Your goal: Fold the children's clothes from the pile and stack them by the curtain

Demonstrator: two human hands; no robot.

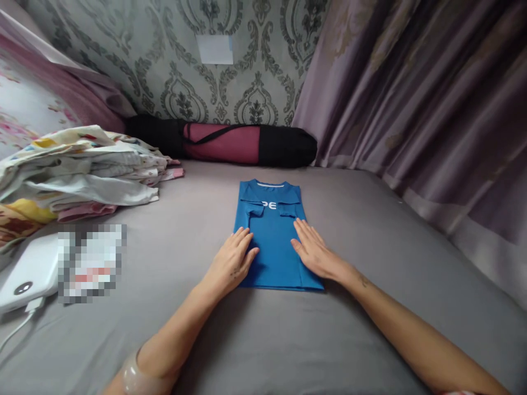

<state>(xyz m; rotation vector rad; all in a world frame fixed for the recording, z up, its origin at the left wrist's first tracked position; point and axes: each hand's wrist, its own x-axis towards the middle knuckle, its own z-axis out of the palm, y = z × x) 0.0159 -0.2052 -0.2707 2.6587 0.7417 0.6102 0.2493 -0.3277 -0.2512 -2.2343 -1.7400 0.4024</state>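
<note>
A blue T-shirt [272,219] lies folded into a narrow rectangle on the grey bed sheet [370,230], collar away from me, white letters showing between the tucked sleeves. My left hand [231,261] lies flat on the shirt's lower left edge, fingers stretched out. On the lower right part of the shirt my right hand [313,250] presses palm down, fingers together and straight. Neither hand holds anything.
A pile of folded patterned clothes [78,164] sits at the left. A rolled mat in a black and maroon bag [222,141] lies along the wall. A white power bank [28,271] with a cable is at the near left. Purple curtains [432,109] hang on the right.
</note>
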